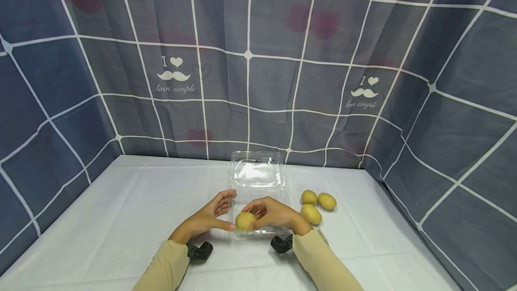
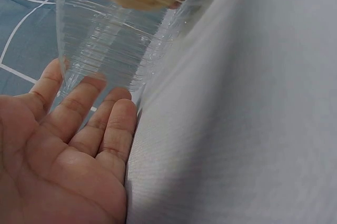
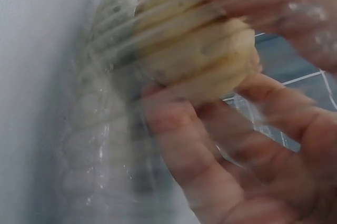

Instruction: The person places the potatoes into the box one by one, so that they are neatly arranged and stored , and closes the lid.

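A yellow potato point(image 1: 244, 221) sits at the near left corner inside a clear plastic clamshell container point(image 1: 264, 196), whose lid point(image 1: 257, 172) stands raised at the back. My right hand point(image 1: 275, 213) reaches over the near side and holds this potato between thumb and fingers. Through the ribbed wall, the right wrist view shows the fingers point(image 3: 181, 129) around the potato point(image 3: 195, 55). At the container's left side is my left hand point(image 1: 210, 217), its fingers extended. The left wrist view shows those fingertips point(image 2: 95, 80) at the clear wall point(image 2: 100, 34), with nothing gripped.
Three more potatoes lie grouped on the white table right of the container: one at the back point(image 1: 309, 197), one on the right point(image 1: 327, 201), one nearer point(image 1: 311, 214). A grey checked curtain point(image 1: 226, 80) encloses the back and sides. Black wrist devices point(image 1: 200, 251) hang below both wrists.
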`<state>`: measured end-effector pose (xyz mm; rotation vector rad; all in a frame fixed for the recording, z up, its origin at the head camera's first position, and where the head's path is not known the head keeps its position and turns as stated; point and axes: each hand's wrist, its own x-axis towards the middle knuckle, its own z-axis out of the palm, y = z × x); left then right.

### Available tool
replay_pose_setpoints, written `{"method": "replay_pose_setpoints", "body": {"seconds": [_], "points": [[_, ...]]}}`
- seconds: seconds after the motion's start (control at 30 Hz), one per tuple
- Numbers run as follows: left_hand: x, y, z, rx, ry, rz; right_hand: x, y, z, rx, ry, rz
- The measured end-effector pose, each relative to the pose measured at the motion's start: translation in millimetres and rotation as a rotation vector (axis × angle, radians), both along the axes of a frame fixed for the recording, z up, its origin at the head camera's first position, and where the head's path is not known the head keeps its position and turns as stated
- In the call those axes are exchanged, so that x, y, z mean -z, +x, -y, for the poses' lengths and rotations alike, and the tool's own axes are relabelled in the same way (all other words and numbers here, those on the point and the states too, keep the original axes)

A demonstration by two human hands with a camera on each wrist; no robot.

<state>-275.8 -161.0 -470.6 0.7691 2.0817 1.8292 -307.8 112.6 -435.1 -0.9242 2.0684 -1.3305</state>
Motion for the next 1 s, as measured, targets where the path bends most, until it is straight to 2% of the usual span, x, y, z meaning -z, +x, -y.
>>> {"method": "replay_pose_setpoints", "body": {"seconds": [0.23,0.63,1.0], "points": [[-1.4,0.0,0.2,-0.002,-0.013,0.013,1.5,-1.0,3.0,-0.047,-0.008,-0.02],[-0.4,-0.1,-0.9,-0.005,0.01,0.01,3.3,-1.6,3.5,-0.07,-0.018,-0.02],[-0.6,-0.1,-1.5,-0.007,0.012,0.016,-2.0,0.3,-0.9,-0.007,-0.039,-0.016]]}}
